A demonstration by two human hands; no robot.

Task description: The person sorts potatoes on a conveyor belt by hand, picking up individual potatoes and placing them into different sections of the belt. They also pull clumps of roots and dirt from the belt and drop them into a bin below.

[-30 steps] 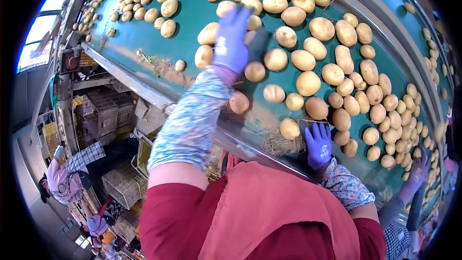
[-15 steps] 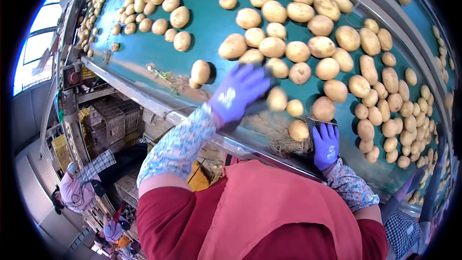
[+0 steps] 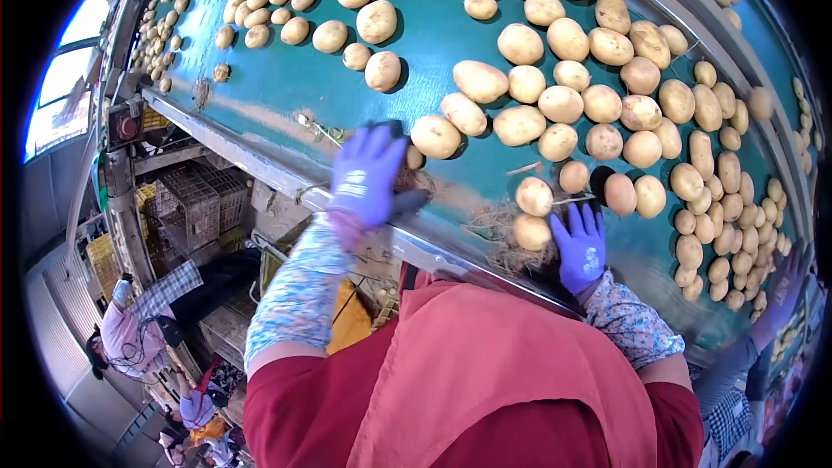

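Observation:
My left hand (image 3: pixel 366 175), in a purple glove, lies flat with fingers stretched over the near edge of the green conveyor belt (image 3: pixel 425 35). It holds nothing. A small potato (image 3: pixel 417 158) and a clump of roots and dirt (image 3: pixel 409 182) sit just right of it, and a larger potato (image 3: pixel 436 136) lies beyond them. My right hand (image 3: pixel 581 247), also in a purple glove, rests with spread fingers on the belt's near edge. It sits beside a potato (image 3: pixel 530 231) and a tuft of dry straw (image 3: pixel 498 238). Many potatoes cover the belt.
A metal rail (image 3: pixel 260 169) borders the belt on my side. Below it stand wire crates (image 3: pixel 195 199) and yellow crates. A person in a plaid shirt (image 3: pixel 147 312) bends at lower left. A co-worker's sleeve (image 3: pixel 732 373) reaches in at lower right.
My left hand has drawn back from among the potatoes toward the belt's near edge and to the left. The potatoes have travelled rightward along the belt. My right hand has stayed in place.

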